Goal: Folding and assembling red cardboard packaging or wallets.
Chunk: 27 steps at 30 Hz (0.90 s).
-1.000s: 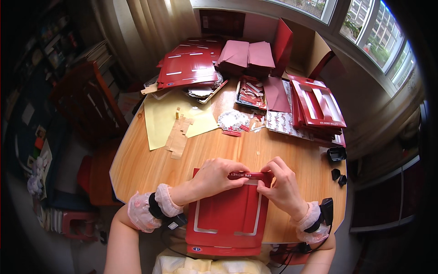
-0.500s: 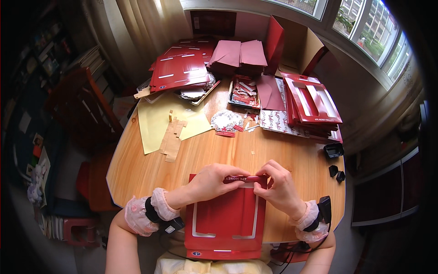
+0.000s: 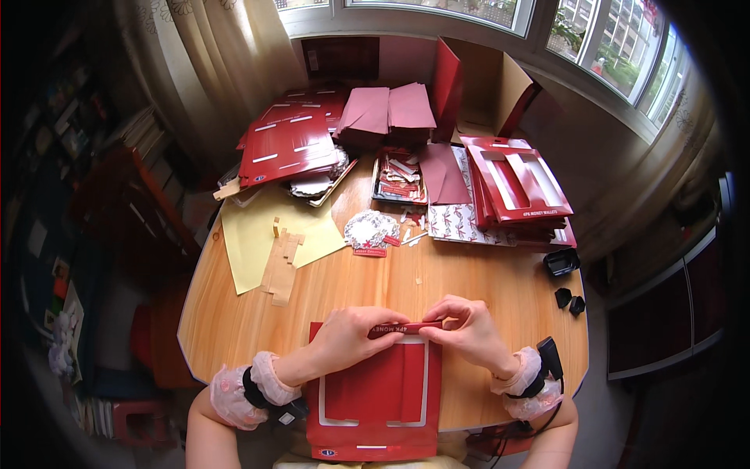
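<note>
A flat red glossy card panel point(image 3: 363, 391) with pale L-shaped corner lines lies in front of the person at the near side of the pale wooden tabletop point(image 3: 484, 281), its lower end reaching past the edge toward the lap. Along its far end runs a narrow red folded strip point(image 3: 406, 328), and both hands work there. The left hand point(image 3: 350, 334) pinches the strip between thumb and fingers, and the right hand point(image 3: 467, 332) pinches it close by toward the right corner, so each grip is clamped on the card; holding it at two nearby points probably keeps the fold straight and the crease firm. Beyond, a yellow paper sheet point(image 3: 241, 252) has tan paper strips point(image 3: 281, 272) across its lower edge, and beside it sits a white lacy paper bundle point(image 3: 370, 228). Farther back stand a shallow tray of red and white scraps point(image 3: 400, 178), a pile of flat red printed cards point(image 3: 289, 144), pink paper stacks point(image 3: 388, 108) and, to the right, windowed red card folders point(image 3: 519, 184), seemingly grouped by kind and pushed back to leave working room. A small black open box point(image 3: 561, 263) rests near the right edge.
</note>
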Each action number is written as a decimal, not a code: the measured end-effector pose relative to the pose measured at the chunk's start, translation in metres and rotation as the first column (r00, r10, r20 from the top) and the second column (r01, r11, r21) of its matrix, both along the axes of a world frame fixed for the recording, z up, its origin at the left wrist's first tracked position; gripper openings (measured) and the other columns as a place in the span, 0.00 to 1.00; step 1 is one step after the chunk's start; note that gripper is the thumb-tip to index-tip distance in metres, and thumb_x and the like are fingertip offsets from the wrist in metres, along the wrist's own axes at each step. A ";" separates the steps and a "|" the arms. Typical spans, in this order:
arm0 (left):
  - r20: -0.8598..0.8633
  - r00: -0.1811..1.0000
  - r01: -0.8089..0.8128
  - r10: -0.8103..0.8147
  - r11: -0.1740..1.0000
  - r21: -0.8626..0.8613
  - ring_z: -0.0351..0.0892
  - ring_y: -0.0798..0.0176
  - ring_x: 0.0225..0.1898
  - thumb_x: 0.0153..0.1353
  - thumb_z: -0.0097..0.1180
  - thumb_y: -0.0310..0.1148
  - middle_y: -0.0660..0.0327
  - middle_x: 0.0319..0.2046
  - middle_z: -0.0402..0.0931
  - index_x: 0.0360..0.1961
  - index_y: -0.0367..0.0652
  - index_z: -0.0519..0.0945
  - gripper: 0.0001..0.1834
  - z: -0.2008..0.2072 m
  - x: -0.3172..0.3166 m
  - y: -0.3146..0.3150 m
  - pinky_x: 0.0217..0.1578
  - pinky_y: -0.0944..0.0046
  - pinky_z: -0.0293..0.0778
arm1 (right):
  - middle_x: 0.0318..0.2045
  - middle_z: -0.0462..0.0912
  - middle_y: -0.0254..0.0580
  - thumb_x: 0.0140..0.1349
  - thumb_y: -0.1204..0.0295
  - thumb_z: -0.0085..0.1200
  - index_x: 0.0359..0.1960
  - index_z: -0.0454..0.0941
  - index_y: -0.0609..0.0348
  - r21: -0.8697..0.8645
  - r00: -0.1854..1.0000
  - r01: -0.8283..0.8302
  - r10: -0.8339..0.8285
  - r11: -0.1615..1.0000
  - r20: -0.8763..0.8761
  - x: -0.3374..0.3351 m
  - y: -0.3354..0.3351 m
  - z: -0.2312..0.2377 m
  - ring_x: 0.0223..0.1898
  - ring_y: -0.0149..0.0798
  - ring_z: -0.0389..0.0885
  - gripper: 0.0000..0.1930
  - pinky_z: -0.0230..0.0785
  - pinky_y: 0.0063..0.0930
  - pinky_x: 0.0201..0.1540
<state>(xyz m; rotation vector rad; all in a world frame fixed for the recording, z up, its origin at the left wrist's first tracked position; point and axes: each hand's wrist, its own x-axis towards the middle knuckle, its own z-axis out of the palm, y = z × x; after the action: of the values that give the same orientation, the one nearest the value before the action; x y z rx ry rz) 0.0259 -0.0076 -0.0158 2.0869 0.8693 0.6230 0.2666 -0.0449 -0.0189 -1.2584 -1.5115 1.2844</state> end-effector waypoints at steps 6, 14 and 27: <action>0.129 0.992 -0.006 0.012 0.999 -0.047 0.86 0.64 0.37 0.60 0.65 0.28 0.56 0.36 0.85 0.48 0.41 0.84 0.14 0.003 -0.008 0.010 0.39 0.67 0.80 | 0.46 0.80 0.40 0.67 0.73 0.61 0.54 0.74 0.65 -0.031 0.978 -0.030 0.023 0.999 -0.206 -0.007 -0.009 0.016 0.41 0.26 0.81 0.17 0.76 0.21 0.38; 0.271 0.951 0.183 -0.150 0.978 -0.101 0.82 0.70 0.35 0.58 0.68 0.25 0.59 0.36 0.85 0.47 0.37 0.84 0.15 0.006 -0.018 0.018 0.38 0.69 0.77 | 0.37 0.83 0.43 0.72 0.74 0.49 0.49 0.78 0.68 0.043 0.866 -0.107 0.114 0.993 -0.486 0.008 -0.008 0.014 0.34 0.32 0.82 0.11 0.75 0.25 0.33; 0.309 0.913 0.301 -0.267 0.951 -0.066 0.84 0.68 0.37 0.59 0.67 0.26 0.58 0.37 0.86 0.49 0.36 0.83 0.17 0.000 -0.016 0.021 0.40 0.68 0.78 | 0.36 0.82 0.41 0.72 0.77 0.51 0.47 0.82 0.71 0.065 0.822 -0.273 0.268 0.960 -0.503 0.010 -0.007 0.019 0.33 0.29 0.80 0.10 0.74 0.22 0.35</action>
<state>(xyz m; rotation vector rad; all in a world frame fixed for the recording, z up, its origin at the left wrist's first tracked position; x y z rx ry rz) 0.0095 0.0136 -0.0154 1.9055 0.4091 0.6895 0.2768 -0.0520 0.0001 -0.6348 -1.3162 1.6536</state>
